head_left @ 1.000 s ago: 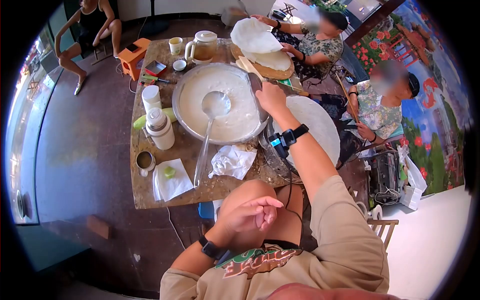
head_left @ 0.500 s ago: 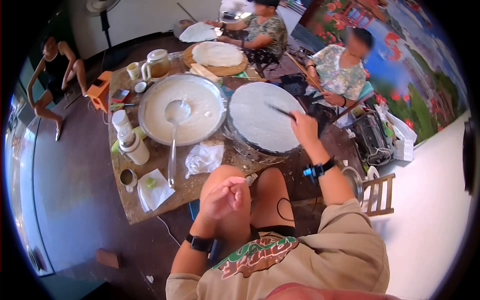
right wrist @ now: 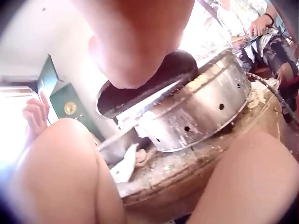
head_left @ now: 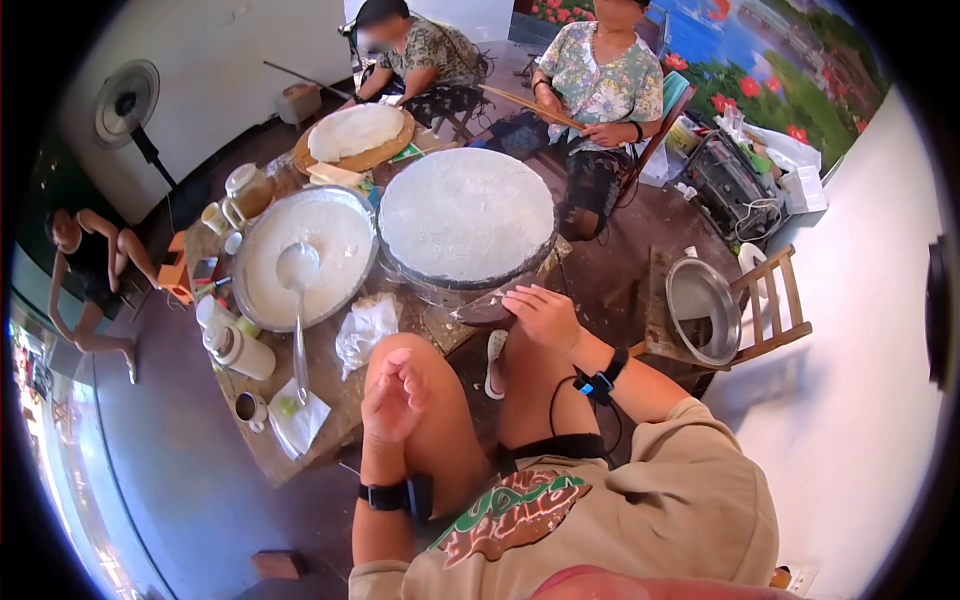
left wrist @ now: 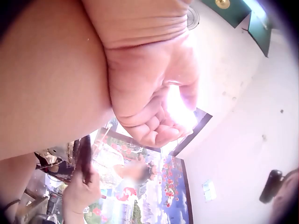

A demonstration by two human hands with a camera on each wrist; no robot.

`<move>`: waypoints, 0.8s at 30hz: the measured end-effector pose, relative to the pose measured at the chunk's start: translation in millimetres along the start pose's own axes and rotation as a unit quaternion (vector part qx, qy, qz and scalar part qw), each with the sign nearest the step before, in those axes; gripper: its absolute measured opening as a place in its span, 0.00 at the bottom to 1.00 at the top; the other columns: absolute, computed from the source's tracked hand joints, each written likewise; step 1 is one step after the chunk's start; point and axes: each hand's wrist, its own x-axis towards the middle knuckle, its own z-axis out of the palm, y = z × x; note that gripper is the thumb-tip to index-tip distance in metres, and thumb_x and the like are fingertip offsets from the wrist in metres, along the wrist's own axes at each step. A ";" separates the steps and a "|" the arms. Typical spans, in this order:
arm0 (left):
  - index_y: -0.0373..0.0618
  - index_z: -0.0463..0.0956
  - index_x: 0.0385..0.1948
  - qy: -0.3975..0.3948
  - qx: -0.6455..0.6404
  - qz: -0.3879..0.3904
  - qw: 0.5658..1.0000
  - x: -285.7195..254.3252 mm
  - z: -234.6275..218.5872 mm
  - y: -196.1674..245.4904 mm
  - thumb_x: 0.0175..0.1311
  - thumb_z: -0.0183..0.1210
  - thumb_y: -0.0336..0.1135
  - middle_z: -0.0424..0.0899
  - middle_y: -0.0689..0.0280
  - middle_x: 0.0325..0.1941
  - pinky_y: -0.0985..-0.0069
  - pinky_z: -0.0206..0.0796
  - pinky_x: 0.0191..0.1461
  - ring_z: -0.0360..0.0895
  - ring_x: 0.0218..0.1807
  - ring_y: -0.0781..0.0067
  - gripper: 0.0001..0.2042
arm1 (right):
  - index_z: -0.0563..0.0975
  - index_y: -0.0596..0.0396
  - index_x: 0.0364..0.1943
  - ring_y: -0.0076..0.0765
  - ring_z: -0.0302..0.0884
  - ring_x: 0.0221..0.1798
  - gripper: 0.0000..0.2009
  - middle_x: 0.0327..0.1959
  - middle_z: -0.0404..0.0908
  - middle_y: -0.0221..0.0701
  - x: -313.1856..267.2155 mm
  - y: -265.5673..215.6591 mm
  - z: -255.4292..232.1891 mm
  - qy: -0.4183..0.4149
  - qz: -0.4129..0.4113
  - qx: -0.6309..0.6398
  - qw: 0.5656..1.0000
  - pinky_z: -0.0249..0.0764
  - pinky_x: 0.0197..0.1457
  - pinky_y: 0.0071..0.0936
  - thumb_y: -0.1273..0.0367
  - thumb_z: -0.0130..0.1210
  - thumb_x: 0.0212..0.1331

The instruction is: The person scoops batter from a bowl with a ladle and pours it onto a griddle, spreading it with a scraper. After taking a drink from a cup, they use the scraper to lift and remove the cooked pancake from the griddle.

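In the head view, my right hand (head_left: 545, 320) grips a dark, flat scraper (head_left: 484, 311) at the near edge of a round griddle (head_left: 465, 215) covered by a thin white layer. The right wrist view has this hand (right wrist: 140, 51) above the dark scraper (right wrist: 184, 65), beside the griddle's perforated metal base (right wrist: 196, 114). My left hand (head_left: 396, 395) hovers over the left knee, fingers loosely bent and holding nothing; it fills the upper part of the left wrist view (left wrist: 147, 88). Left of the griddle sits a wide basin (head_left: 367, 280) of white batter with a ladle (head_left: 300, 340) in it.
Crumpled cloth (head_left: 367, 332), a mug (head_left: 250, 410) and white bottles (head_left: 240, 352) stand near the basin. A board with a white sheet (head_left: 355, 132) lies beyond. Two people sit past the table, another at left. A metal bowl (head_left: 703, 310) rests at right.
My right hand has moved from the basin's edge across the griddle to its near side with the scraper. The griddle's surface is uncovered to view. The head view has turned right.
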 end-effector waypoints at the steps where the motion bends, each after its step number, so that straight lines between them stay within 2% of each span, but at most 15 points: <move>1: 0.46 0.65 0.56 -0.003 0.013 0.006 1.000 0.6 0.4 -0.2 0.61 0.55 0.43 0.70 0.69 0.30 0.79 0.58 0.28 0.64 0.26 0.77 0.23 | 0.77 0.53 0.38 0.39 0.80 0.40 0.10 0.35 0.81 0.30 8.0 0.6 -7.9 0.020 0.062 0.099 0.993 0.76 0.42 0.31 0.73 0.54 0.49; 3: 0.45 0.65 0.56 -0.011 0.010 0.013 1.000 0.8 2.8 -0.9 0.62 0.54 0.42 0.70 0.69 0.31 0.79 0.58 0.28 0.64 0.26 0.77 0.22 | 0.76 0.59 0.39 0.42 0.80 0.38 0.12 0.33 0.81 0.38 24.8 11.3 -24.5 -0.021 0.279 0.177 0.944 0.74 0.40 0.31 0.70 0.56 0.50; 5: 0.45 0.64 0.56 -0.004 0.011 0.017 1.000 1.1 7.2 -1.9 0.63 0.54 0.42 0.70 0.69 0.32 0.79 0.59 0.28 0.64 0.26 0.77 0.21 | 0.75 0.65 0.38 0.39 0.80 0.34 0.15 0.30 0.81 0.42 29.3 48.4 -10.7 0.047 0.441 0.313 0.840 0.72 0.37 0.31 0.68 0.59 0.49; 6: 0.45 0.65 0.56 0.001 0.014 0.017 1.000 0.7 8.8 -2.5 0.63 0.53 0.42 0.70 0.69 0.31 0.78 0.58 0.29 0.65 0.26 0.76 0.22 | 0.75 0.68 0.37 0.36 0.79 0.33 0.15 0.30 0.81 0.39 8.7 87.0 29.8 0.099 0.471 0.438 0.759 0.72 0.37 0.29 0.68 0.59 0.49; 7: 0.45 0.65 0.57 0.006 0.018 0.017 1.000 0.9 9.9 -2.3 0.63 0.53 0.42 0.71 0.68 0.31 0.78 0.58 0.30 0.65 0.26 0.76 0.22 | 0.77 0.66 0.34 0.35 0.78 0.32 0.12 0.29 0.81 0.34 -12.9 114.5 71.5 0.170 0.557 0.534 0.614 0.72 0.33 0.30 0.69 0.59 0.50; 9: 0.46 0.65 0.57 0.012 0.027 0.018 0.999 1.2 10.6 0.0 0.63 0.52 0.43 0.71 0.68 0.31 0.77 0.58 0.31 0.65 0.27 0.75 0.22 | 0.78 0.62 0.34 0.35 0.78 0.31 0.10 0.29 0.80 0.34 -29.2 129.3 73.6 0.134 0.598 0.591 0.525 0.73 0.30 0.30 0.69 0.59 0.50; 12: 0.45 0.65 0.57 0.018 0.030 0.022 0.999 -3.0 8.0 -0.3 0.64 0.52 0.42 0.70 0.68 0.32 0.77 0.58 0.30 0.64 0.27 0.75 0.21 | 0.78 0.59 0.33 0.32 0.78 0.29 0.08 0.28 0.79 0.34 -37.1 116.8 55.8 0.155 0.643 0.580 0.476 0.74 0.26 0.30 0.71 0.59 0.49; 15: 0.46 0.65 0.56 0.023 0.010 0.021 0.999 -4.6 8.6 0.4 0.64 0.52 0.41 0.70 0.68 0.33 0.78 0.59 0.31 0.64 0.27 0.75 0.21 | 0.77 0.60 0.33 0.35 0.78 0.28 0.08 0.29 0.79 0.35 -52.9 130.4 65.1 0.160 0.658 0.547 0.493 0.76 0.28 0.33 0.72 0.59 0.48; 16: 0.46 0.65 0.56 0.028 0.010 0.019 0.999 -5.5 8.7 0.3 0.63 0.53 0.41 0.70 0.68 0.33 0.78 0.59 0.31 0.64 0.27 0.76 0.20 | 0.77 0.60 0.30 0.37 0.79 0.28 0.06 0.28 0.79 0.35 -56.9 134.2 68.2 0.204 0.678 0.540 0.456 0.78 0.27 0.36 0.73 0.59 0.48; 19: 0.46 0.64 0.55 0.027 0.009 0.015 0.999 -3.7 6.5 3.9 0.64 0.53 0.40 0.70 0.68 0.32 0.78 0.60 0.31 0.64 0.27 0.76 0.20 | 0.76 0.57 0.34 0.35 0.80 0.31 0.06 0.32 0.80 0.33 -64.0 144.1 50.6 0.186 0.660 0.549 0.479 0.80 0.32 0.36 0.72 0.56 0.52; 20: 0.46 0.64 0.55 0.021 0.006 0.015 1.000 -4.5 4.5 4.3 0.64 0.53 0.40 0.70 0.68 0.33 0.78 0.60 0.31 0.64 0.27 0.77 0.20 | 0.75 0.58 0.33 0.35 0.80 0.30 0.06 0.31 0.80 0.34 -66.0 149.6 49.3 0.200 0.678 0.531 0.468 0.79 0.30 0.36 0.72 0.56 0.52; 21: 0.47 0.64 0.55 0.017 0.002 0.014 1.000 -6.4 3.2 4.7 0.64 0.53 0.40 0.69 0.68 0.33 0.78 0.60 0.31 0.64 0.27 0.77 0.20 | 0.75 0.60 0.32 0.35 0.80 0.32 0.07 0.31 0.80 0.34 -71.1 154.0 45.8 0.201 0.689 0.504 0.481 0.79 0.31 0.39 0.71 0.57 0.52; 23: 0.48 0.63 0.57 0.002 0.007 0.013 1.000 -7.8 2.5 5.5 0.67 0.48 0.42 0.69 0.70 0.32 0.78 0.58 0.31 0.63 0.27 0.79 0.19 | 0.75 0.61 0.33 0.41 0.80 0.30 0.09 0.30 0.80 0.40 -74.4 159.2 39.3 0.220 0.708 0.410 0.531 0.77 0.33 0.39 0.69 0.57 0.52; 24: 0.49 0.62 0.57 -0.006 0.009 0.013 1.000 -7.7 2.9 5.8 0.69 0.46 0.42 0.68 0.70 0.32 0.78 0.57 0.31 0.63 0.27 0.80 0.18 | 0.75 0.60 0.34 0.45 0.80 0.31 0.10 0.30 0.80 0.42 -70.0 155.3 33.2 0.211 0.664 0.224 0.682 0.76 0.34 0.38 0.69 0.57 0.51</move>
